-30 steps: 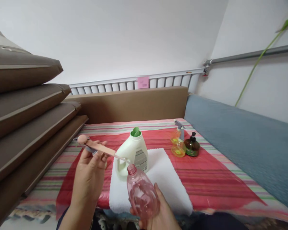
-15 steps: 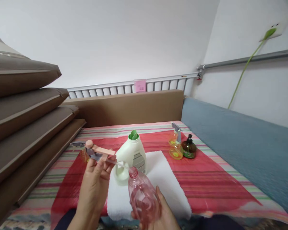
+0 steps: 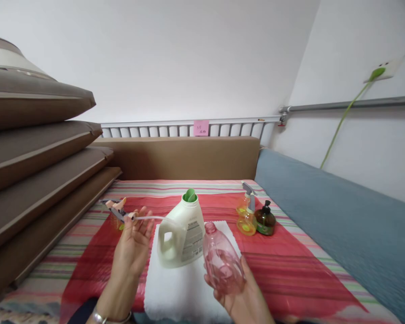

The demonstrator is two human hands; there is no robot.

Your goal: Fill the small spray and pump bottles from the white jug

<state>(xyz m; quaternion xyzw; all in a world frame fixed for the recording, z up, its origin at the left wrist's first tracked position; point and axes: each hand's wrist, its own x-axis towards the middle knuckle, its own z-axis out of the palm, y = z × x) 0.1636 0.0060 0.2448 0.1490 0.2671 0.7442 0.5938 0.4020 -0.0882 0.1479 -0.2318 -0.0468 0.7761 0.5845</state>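
Note:
My right hand [image 3: 243,292] grips a clear pink plastic bottle [image 3: 222,262] with its open neck pointing up, over the near right part of a white towel [image 3: 189,281]. My left hand [image 3: 132,245] is raised to the left of a white detergent jug, fingers pinched on a pink spray head [image 3: 117,208]. The head's thin clear tube [image 3: 157,218] arcs rightward, out of the bottle, towards the jug. The white detergent jug [image 3: 181,234] with a green cap stands on the towel between my hands.
A red striped cloth [image 3: 283,256] covers the surface. An orange spray bottle [image 3: 245,216] and a dark pump bottle [image 3: 265,219] stand at the back right. Stacked brown cushions [image 3: 37,153] rise on the left, a blue mattress [image 3: 334,211] lies on the right, a brown board stands behind.
The spray head's tube has come out of the pink bottle's neck. My left hand moved left and away with the head, and my right hand carried the bottle to the right.

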